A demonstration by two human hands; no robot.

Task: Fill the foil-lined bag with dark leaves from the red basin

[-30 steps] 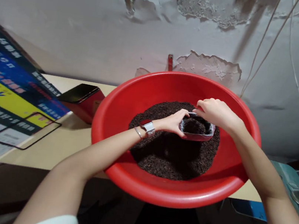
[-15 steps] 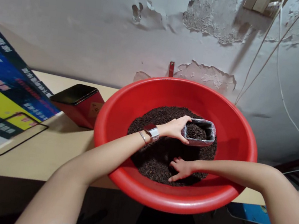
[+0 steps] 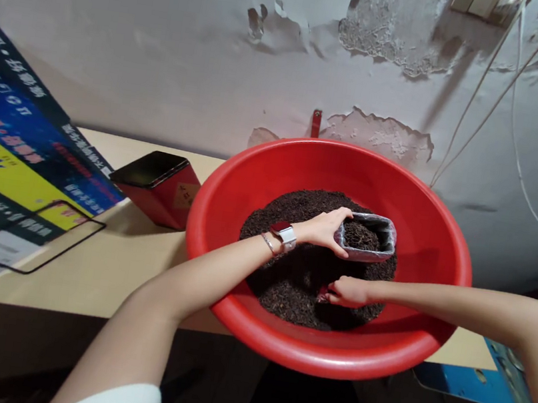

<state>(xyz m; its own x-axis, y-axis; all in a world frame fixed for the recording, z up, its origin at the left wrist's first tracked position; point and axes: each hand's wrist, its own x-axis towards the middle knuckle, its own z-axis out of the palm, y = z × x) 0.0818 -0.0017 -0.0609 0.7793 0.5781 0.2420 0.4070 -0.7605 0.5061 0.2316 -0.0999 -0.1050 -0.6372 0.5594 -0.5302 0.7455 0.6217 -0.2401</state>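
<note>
Dark loose tea leaves (image 3: 284,301) lie heaped in a wide red plastic basin (image 3: 326,361). My left hand (image 3: 328,232) grips the near left side of a small box (image 3: 367,255) lined with clear plastic, tilted over the heap. Tea leaves partly fill this box, and its inner right side shows bare lining. Below the box, my right hand (image 3: 350,292) is closed low at the heap, with dark leaves around its curled fingers. What lies inside the fist is mostly hidden.
A red tin (image 3: 168,200) with a black top stands left of the basin on a pale table (image 3: 101,271). Further left are a printed board (image 3: 15,143) and a thin black wire frame (image 3: 31,270). White cables (image 3: 514,117) hang along the peeling wall behind.
My right hand has gone from spread fingers over the tea leaves to a closed fist. The left hand keeps its hold on the box. The whole view has shifted slightly.
</note>
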